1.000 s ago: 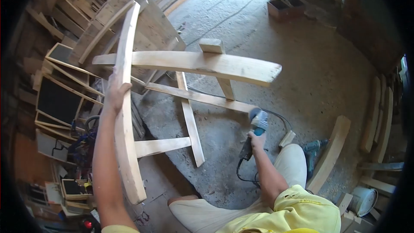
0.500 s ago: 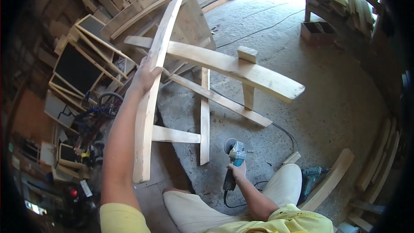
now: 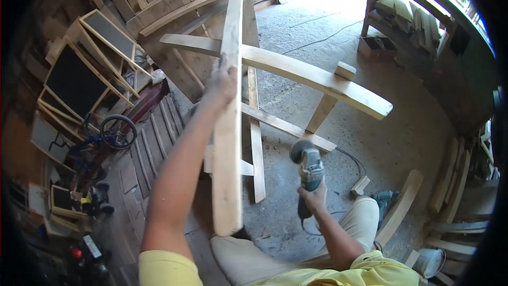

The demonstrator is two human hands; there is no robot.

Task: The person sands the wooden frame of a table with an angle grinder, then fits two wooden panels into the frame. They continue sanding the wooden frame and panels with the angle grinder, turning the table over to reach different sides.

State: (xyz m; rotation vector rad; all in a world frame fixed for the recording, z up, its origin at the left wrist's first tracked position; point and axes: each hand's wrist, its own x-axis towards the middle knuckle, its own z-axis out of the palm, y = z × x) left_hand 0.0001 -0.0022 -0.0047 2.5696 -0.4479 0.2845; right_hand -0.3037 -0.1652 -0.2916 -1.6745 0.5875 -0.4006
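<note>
My left hand point(image 3: 223, 86) is wrapped round the upper part of a long pale wooden beam point(image 3: 228, 169), which belongs to a wooden frame. Behind it, a curved beam point(image 3: 296, 71) crosses to the right, with a short post point(image 3: 321, 112) through it, above a lower rail point(image 3: 286, 126). My right hand point(image 3: 314, 199) grips an angle grinder point(image 3: 311, 172) by its body. The grinder's disc points up, near the right end of the lower rail in view and apart from the beam in my left hand.
A green drill point(image 3: 385, 199) and a curved wooden piece point(image 3: 402, 206) lie on the floor at right. Black-panelled frames point(image 3: 79, 82) and a small bicycle point(image 3: 117, 131) are at left. Cables cross the floor; a box point(image 3: 377, 47) is at upper right.
The grinder has risen from near the floor and moved right, with my right hand on it. The beam in my left hand appears further right and more upright. The view has shifted.
</note>
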